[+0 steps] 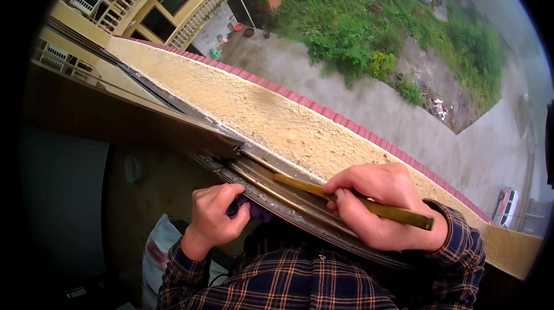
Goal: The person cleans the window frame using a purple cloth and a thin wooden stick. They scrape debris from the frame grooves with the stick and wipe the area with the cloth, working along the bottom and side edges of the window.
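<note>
My right hand (pixel 383 186) grips a flat, yellowish-brown strip (pixel 298 183), perhaps bamboo or wood, like a pen. Its far tip rests at the sliding-window track (pixel 255 184), between the raised metal rails. Grey dirt and pale crumbs lie along the inner side of the track. My left hand (pixel 212 217) is at the inner edge of the frame, its thumb and forefinger closed around a crumpled purple cloth (pixel 259 213), mostly hidden by the fingers and the sill. To the left, the dark edge of a window sash (pixel 173 115) stands in the track.
Outside the track runs a rough, cream-coloured ledge (pixel 259 111) edged with pink tiles (pixel 303 100), with a drop to a concrete yard (pixel 381 106) beyond. A patterned fabric item (pixel 160 245) lies indoors, below my left arm.
</note>
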`<state>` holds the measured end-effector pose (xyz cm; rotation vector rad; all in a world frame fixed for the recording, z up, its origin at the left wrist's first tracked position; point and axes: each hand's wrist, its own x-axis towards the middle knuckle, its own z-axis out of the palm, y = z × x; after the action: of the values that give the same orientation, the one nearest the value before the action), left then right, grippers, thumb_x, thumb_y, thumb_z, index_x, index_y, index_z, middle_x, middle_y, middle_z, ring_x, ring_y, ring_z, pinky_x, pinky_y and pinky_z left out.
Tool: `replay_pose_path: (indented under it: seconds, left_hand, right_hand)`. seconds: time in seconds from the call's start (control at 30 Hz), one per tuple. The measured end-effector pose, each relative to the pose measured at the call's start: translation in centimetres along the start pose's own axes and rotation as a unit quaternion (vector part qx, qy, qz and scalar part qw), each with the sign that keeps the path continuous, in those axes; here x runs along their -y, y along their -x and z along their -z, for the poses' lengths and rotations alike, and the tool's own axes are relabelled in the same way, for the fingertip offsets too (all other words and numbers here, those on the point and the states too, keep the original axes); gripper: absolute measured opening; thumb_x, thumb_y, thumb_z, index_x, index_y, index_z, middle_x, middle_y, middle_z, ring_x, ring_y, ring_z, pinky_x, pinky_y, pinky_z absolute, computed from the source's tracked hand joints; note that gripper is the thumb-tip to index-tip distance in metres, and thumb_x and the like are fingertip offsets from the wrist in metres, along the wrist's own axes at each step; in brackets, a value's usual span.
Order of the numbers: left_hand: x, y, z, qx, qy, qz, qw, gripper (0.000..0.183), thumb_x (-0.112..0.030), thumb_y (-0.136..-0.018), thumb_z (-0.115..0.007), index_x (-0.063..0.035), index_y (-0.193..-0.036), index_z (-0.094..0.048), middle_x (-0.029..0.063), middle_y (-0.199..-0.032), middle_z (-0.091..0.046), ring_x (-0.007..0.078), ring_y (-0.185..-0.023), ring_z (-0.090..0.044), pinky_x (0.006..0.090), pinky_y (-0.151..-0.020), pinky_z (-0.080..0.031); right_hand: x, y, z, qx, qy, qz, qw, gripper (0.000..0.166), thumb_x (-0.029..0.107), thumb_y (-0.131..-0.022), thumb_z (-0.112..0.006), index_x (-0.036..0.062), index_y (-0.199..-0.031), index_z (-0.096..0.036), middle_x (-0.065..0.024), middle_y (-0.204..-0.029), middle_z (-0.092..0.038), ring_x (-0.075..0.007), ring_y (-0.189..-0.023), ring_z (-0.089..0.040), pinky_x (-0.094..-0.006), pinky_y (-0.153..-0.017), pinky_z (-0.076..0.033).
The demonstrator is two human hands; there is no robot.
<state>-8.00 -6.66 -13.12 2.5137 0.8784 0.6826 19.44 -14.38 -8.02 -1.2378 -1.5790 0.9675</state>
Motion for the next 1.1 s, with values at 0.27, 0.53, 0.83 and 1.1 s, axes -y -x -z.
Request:
replay_pose_path:
  seconds: [0.27,0.53,0.83,1.1]
  left_hand:
    - [0.3,0.2,-0.4,-0.021,0.026,0.006,0.999,0.030,-0.003,-0.065,-0.070,-0.0009,-0.095,-0.062,0.0144,-0.076,-0.066,0.0298,-0.065,-0.066,0.0342,-0.058,-0.052]
    - [0.1,0.9,-0.4,-0.038,0.026,0.003,0.999,0.037,-0.004,-0.067,-0.069,-0.0006,-0.103,-0.062,0.0150,-0.083,-0.068,0.0301,-0.069,-0.067,0.0360,-0.060,-0.054]
    - [0.1,1.3,-0.7,-0.032,0.007,-0.015,0.999,0.052,-0.005,-0.066,-0.069,0.0017,-0.117,-0.061,0.0156,-0.076,-0.066,0.0298,-0.064,-0.066,0.0357,-0.057,-0.052]
    - [-0.8,1.0,-0.7,0.038,-0.008,0.010,0.999,0.059,-0.008,-0.069,-0.067,0.0044,-0.125,-0.054,0.0188,-0.086,-0.069,0.0306,-0.071,-0.068,0.0367,-0.062,-0.055]
  right_hand:
    - [0.3,-0.5,-3.9,-0.093,-0.003,0.026,0.995,0.008,0.004,-0.084,-0.063,-0.0009,-0.090,-0.064,-0.0160,-0.065,-0.060,-0.0311,-0.057,-0.063,-0.0366,-0.053,-0.050]
    - [0.3,-0.6,-4.9,-0.002,0.221,0.160,0.962,0.016,0.009,-0.086,-0.066,0.0021,-0.075,-0.057,-0.0112,-0.059,-0.054,-0.0293,-0.051,-0.058,-0.0370,-0.048,-0.048]
    - [2.7,4.7,-2.4,0.095,0.336,0.193,0.917,0.016,0.012,-0.083,-0.069,0.0000,-0.088,-0.060,-0.0085,-0.074,-0.055,-0.0228,-0.066,-0.061,-0.0334,-0.051,-0.052]
    - [1.4,3.4,-4.1,0.022,0.236,0.191,0.953,0.019,0.006,-0.079,-0.072,-0.0016,-0.095,-0.064,-0.0128,-0.085,-0.062,-0.0263,-0.068,-0.064,-0.0345,-0.055,-0.054]
